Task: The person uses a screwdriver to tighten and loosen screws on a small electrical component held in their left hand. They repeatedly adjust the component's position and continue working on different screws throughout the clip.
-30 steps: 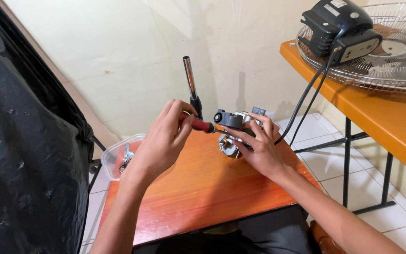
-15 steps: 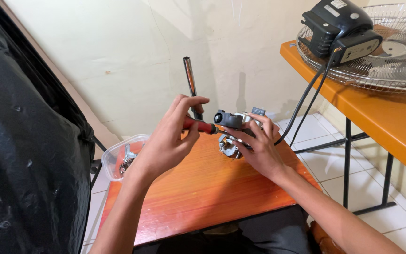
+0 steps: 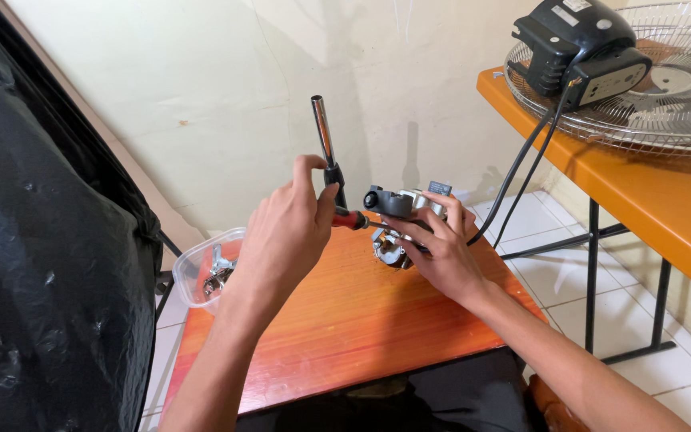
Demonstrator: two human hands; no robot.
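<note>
A large sheet of crinkled black plastic [image 3: 37,264] fills the left side of the view, hanging in front of a pale cream wall [image 3: 225,88]. To the right stands an orange table on black metal legs [image 3: 641,188]. On it lies a round wire fan guard [image 3: 665,88] with a black fan motor housing [image 3: 581,44] resting against it; two black cables [image 3: 521,168] drop from the housing toward the white tiled floor [image 3: 569,264].

In the centre, close to the person, sits a small reddish-orange wooden board [image 3: 345,328]. At its far left corner is a clear plastic tub [image 3: 205,268] holding small metal parts.

Both bare forearms reach in from the bottom edge. The right hand [image 3: 441,248] is curled loosely around a small metal and black mechanical part [image 3: 400,216], pressing it to the far edge of the board, fingers spread over its top and near side. The left hand [image 3: 285,236] is closed around a red-handled screwdriver [image 3: 352,219], held level with its tip pointing right to the part's black end; whether it touches cannot be told. Just behind the left thumb, a thin metal rod with a black base [image 3: 325,152] stands upright.
</note>
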